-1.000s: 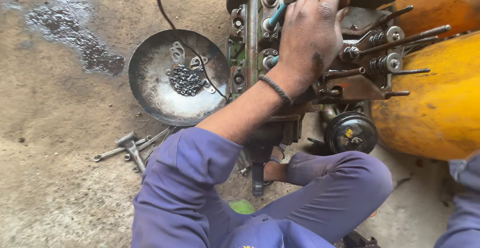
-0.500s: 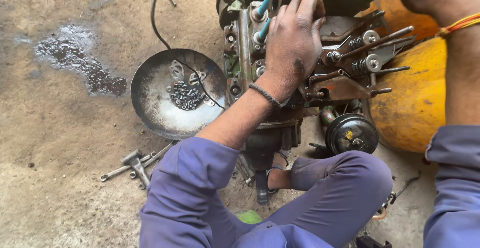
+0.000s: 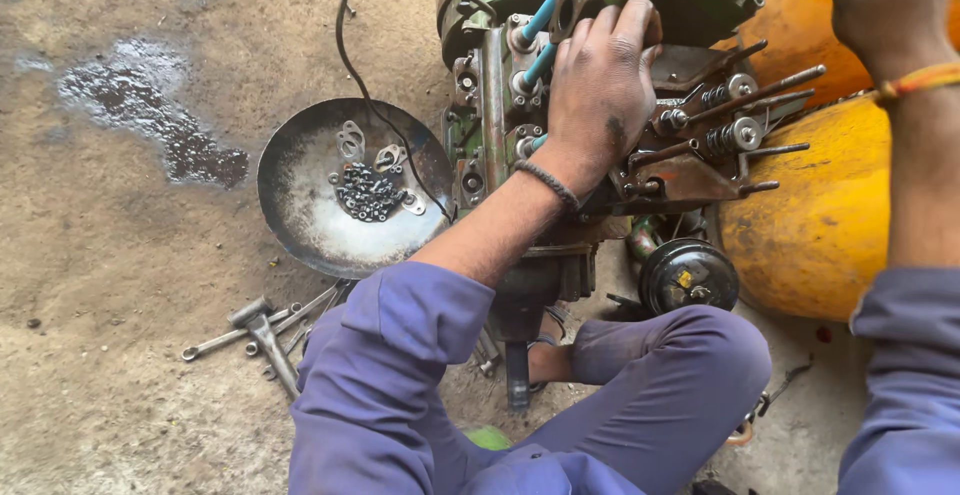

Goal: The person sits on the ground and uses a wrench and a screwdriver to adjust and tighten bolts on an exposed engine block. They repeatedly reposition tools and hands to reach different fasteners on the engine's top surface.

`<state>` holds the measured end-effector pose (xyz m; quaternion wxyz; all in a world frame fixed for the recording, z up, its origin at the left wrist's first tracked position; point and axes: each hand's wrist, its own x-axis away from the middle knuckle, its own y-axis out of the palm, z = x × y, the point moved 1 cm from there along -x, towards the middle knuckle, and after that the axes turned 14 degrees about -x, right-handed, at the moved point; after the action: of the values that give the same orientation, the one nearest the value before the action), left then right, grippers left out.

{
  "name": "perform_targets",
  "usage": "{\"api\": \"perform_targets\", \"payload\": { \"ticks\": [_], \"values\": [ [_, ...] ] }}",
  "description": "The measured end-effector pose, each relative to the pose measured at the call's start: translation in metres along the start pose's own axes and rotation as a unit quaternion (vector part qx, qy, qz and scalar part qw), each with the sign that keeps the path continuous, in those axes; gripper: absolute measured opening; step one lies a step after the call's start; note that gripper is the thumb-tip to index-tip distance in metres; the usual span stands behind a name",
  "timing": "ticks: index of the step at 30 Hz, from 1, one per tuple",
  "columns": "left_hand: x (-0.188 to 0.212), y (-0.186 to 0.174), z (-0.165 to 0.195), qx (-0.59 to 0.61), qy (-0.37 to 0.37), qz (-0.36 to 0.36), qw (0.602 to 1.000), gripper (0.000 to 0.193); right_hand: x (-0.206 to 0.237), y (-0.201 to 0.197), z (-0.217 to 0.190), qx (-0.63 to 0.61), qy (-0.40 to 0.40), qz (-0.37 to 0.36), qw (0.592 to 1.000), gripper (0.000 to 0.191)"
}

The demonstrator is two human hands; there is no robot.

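My left hand (image 3: 600,85) lies palm down on top of a greasy green engine (image 3: 490,105), with its fingers curled over a dark part at the upper edge. A dark band sits on that wrist. Long studs and valve springs (image 3: 735,135) stick out just right of this hand. My right hand (image 3: 885,5) is raised at the top right above a yellow tank (image 3: 820,225), with an orange thread on the wrist. Its fingers are cut off by the frame edge. I sit on the ground in purple clothing with my knee (image 3: 700,355) below the engine.
A round metal pan (image 3: 290,225) left of the engine holds a pile of small nuts (image 3: 368,193) and gaskets. Wrenches and a hammer (image 3: 265,330) lie on the dirt floor below it. A black cable (image 3: 350,45) crosses the pan. An oil stain (image 3: 150,115) marks the far left floor.
The view has shifted slightly, so the engine sits more to the centre. My right hand and forearm have come into view at the top right. My left hand stays on the engine.
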<state>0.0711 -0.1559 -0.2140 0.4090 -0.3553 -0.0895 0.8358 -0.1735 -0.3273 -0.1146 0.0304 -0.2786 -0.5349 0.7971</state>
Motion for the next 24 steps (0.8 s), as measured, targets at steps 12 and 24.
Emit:
{"api": "perform_targets", "payload": {
  "ticks": [12, 24],
  "values": [
    [0.004, 0.005, -0.002, 0.004, 0.019, 0.045, 0.999, 0.029, 0.002, -0.081, -0.087, -0.220, 0.294, -0.117, 0.923, 0.027],
    [0.005, 0.007, -0.003, 0.006, 0.020, 0.069, 0.997, 0.031, -0.014, -0.078, -0.113, -0.349, 0.404, -0.087, 0.841, 0.029]
  ]
}}
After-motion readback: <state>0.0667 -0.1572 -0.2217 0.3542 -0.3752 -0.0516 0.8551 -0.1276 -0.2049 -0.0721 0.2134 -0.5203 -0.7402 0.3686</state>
